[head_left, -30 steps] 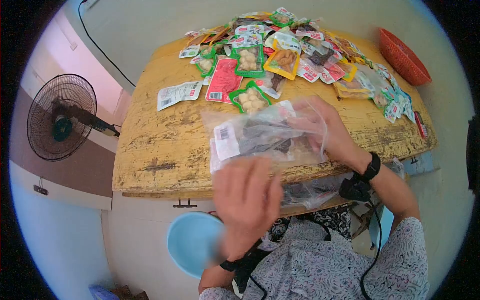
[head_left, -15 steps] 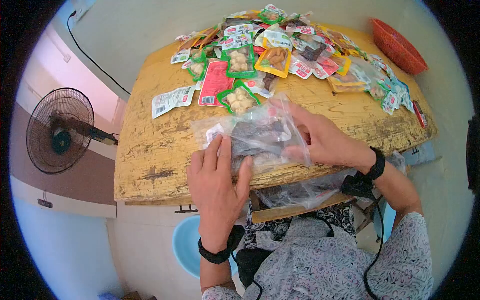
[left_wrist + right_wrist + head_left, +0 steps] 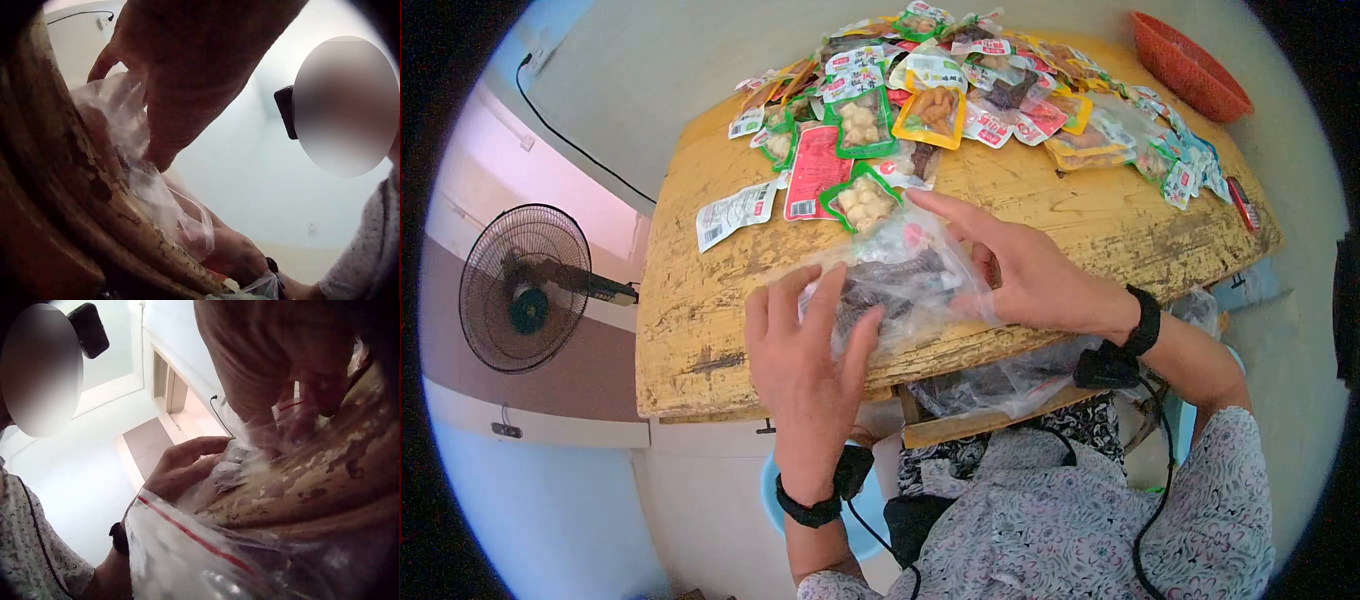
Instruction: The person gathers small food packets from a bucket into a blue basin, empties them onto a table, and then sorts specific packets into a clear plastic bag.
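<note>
A clear plastic bag [image 3: 900,290] with dark packets inside lies at the table's front edge in the head view. The left hand [image 3: 800,350] rests on its left end, fingers bent over the plastic and thumb apart. At the bag's right end, the right hand [image 3: 1050,275] has its index finger stretched along the top and its thumb on the plastic; its other fingers are partly hidden. Crumpled film [image 3: 128,119] shows under the left hand [image 3: 194,69] in the left wrist view. The right wrist view has the right hand [image 3: 281,356] touching the film [image 3: 250,462].
Many food packets [image 3: 860,125] are heaped at the back of the yellow table [image 3: 700,300]. A red basket [image 3: 1190,68] leans at the back right. More plastic bags [image 3: 1000,385] lie in an open drawer below the edge. A fan [image 3: 525,285] stands left, a blue basin [image 3: 772,490] below.
The left hand has come down onto the bag's left end and moved slightly left. The right hand stays at the right end, its index finger now more extended. The bag lies flatter.
</note>
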Demonstrator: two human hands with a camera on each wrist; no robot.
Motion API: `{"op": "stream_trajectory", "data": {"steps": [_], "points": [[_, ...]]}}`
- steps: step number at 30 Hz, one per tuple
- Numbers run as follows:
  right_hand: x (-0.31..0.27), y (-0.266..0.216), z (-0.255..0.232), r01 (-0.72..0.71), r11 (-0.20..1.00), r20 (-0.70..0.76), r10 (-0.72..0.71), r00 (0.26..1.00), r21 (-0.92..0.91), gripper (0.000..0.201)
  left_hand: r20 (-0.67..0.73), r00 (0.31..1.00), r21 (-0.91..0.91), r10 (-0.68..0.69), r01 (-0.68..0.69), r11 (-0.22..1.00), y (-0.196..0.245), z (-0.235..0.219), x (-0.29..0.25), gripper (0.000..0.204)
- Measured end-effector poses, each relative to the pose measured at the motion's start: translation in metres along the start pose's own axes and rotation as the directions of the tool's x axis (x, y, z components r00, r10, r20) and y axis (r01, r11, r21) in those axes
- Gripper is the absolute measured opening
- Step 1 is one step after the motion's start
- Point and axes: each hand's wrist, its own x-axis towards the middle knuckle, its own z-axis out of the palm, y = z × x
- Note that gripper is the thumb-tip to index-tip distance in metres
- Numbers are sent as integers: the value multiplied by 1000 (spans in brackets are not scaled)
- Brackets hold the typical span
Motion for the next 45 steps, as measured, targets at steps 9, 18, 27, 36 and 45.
{"op": "stream_trajectory", "data": {"steps": [9, 18, 27, 36, 45], "points": [[1, -8, -6, -66, 996, 52, 68, 996, -53, 83, 69, 992, 81, 107, -112, 990, -9, 2, 13, 42], [4, 15, -13, 107, 994, 111, -110, 988, 27, 78, -159, 971, -99, -179, 165, 981, -20, 8, -17, 40], [24, 13, 2, 6, 960, -139, -47, 989, -280, 70, -49, 993, -224, -105, 91, 970, -14, 12, -47, 29], [28, 40, 3, 57, 884, -123, -128, 984, -464, 53, 1, 1000, -119, 8, -8, 993, -8, 0, -34, 26], [15, 32, -7, 47, 988, -67, -58, 996, -147, 47, -20, 986, -282, -164, 152, 947, -11, 21, -28, 64]]}}
